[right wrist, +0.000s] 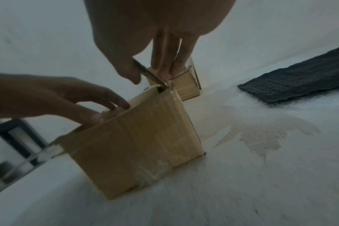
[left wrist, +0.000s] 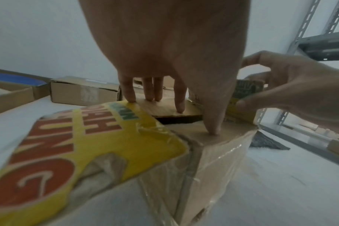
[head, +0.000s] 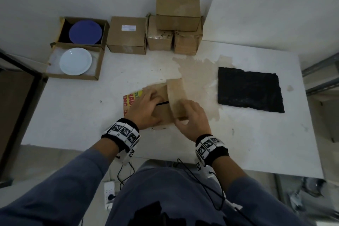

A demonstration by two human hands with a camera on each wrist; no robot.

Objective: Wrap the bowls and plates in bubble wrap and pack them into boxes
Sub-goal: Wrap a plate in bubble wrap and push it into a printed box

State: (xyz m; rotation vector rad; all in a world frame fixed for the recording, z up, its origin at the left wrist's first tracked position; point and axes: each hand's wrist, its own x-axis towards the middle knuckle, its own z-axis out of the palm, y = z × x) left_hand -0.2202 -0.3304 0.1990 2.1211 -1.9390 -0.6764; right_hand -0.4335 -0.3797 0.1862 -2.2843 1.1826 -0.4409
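Closing a cardboard box [head: 161, 108] at the centre of the head view looks like the step in hand. The left hand [head: 146, 110] lies flat on the box top, fingers straight and spread, pressing the inner flaps down; the left wrist view shows the fingertips [left wrist: 181, 107] on the brown card and a dark slit left between the flaps. The right hand [head: 192, 117] pinches the standing flap [head: 176, 97] on the box's right side between thumb and fingers, the flap tilted in over the top. What is inside the box cannot be seen.

At the upper left of the head view two open boxes sit side by side on the white table [head: 238, 143]: the farther holds a blue plate [head: 85, 31], the nearer a white plate [head: 75, 61]. Neither plate looks wrapped, so the task seems well short of done. Closed boxes [head: 176, 24] stand stacked at top centre, and a dark sheet [head: 249, 91], perhaps the wrapping material, lies flat at the right, well apart from the hands.

The next move likely calls for folding the held flap fully down while the left hand slides clear, keeping the under-flaps from springing up.
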